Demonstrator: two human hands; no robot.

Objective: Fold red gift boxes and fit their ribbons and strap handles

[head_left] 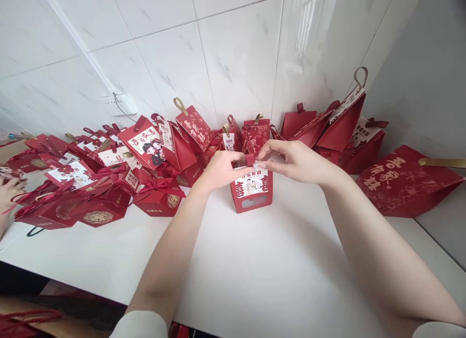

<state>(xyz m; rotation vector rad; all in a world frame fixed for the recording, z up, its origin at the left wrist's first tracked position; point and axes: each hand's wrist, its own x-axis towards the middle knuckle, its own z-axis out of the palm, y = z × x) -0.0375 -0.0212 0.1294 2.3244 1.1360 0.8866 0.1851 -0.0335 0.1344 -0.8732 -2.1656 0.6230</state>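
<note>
A small red gift box [252, 190] with a white printed card of a couple on its front stands upright on the white table. At its top left, my left hand [226, 168] pinches the box's peak beside a short red ribbon loop [250, 159]. My right hand [287, 158] closes its thumb and fingertips on the top right of the same box. Both hands hide part of the box's upper edge. Just behind it stands a patterned red box [256, 134] with a gold loop.
Many red gift boxes [156, 200] crowd the left and back of the table [233, 260]. A large red box [407, 187] lies at the right. Another person's hand [9, 197] shows at the far left. A tiled wall [240, 52] with a socket [118, 104] stands behind.
</note>
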